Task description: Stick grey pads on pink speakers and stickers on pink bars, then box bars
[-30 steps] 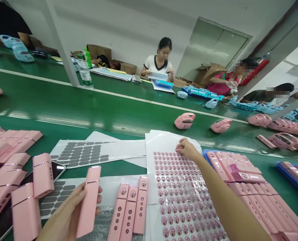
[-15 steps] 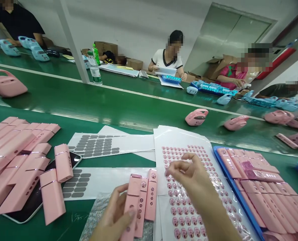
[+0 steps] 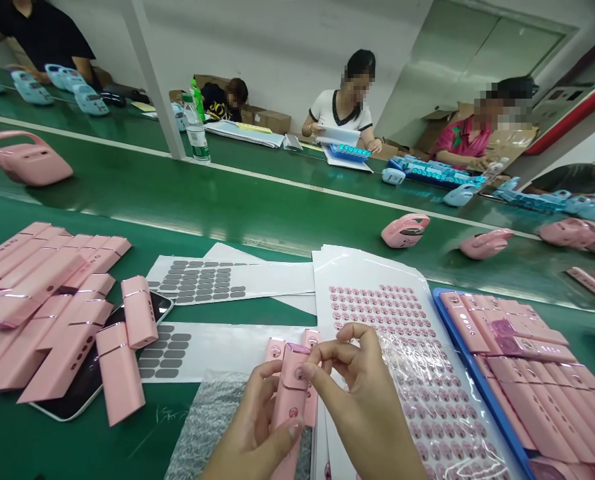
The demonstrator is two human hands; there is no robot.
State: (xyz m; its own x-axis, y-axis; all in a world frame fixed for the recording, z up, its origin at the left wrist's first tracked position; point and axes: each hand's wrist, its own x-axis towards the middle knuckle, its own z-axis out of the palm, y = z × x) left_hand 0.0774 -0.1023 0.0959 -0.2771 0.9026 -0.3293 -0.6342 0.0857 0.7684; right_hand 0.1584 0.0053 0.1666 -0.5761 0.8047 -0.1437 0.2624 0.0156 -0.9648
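My left hand (image 3: 257, 423) is closed around a slim pink device (image 3: 292, 395) with a glossy top and a row of round holes. It holds the device upright, top end away from me. Thumb and forefinger of my right hand (image 3: 360, 390) pinch at the device's upper part, over a small round sticker (image 3: 300, 372), partly hidden by the fingertips. Behind the held piece lie two more pink devices, one on the left (image 3: 275, 348) and another on the right (image 3: 311, 338). Beside my right hand spreads a sheet of round pink stickers (image 3: 367, 263).
A blue tray (image 3: 472, 380) of pink devices stands at right. More pink devices (image 3: 42, 313) are piled left, partly over a dark-screened phone (image 3: 72, 400). Grey oval stickers (image 3: 202, 283) lie mid-table. Beyond the green belt (image 3: 257, 207), several people work.
My right hand has come left from above the sticker sheet to the held device. My left hand has raised and turned that device slightly. The camera view has shifted a little.
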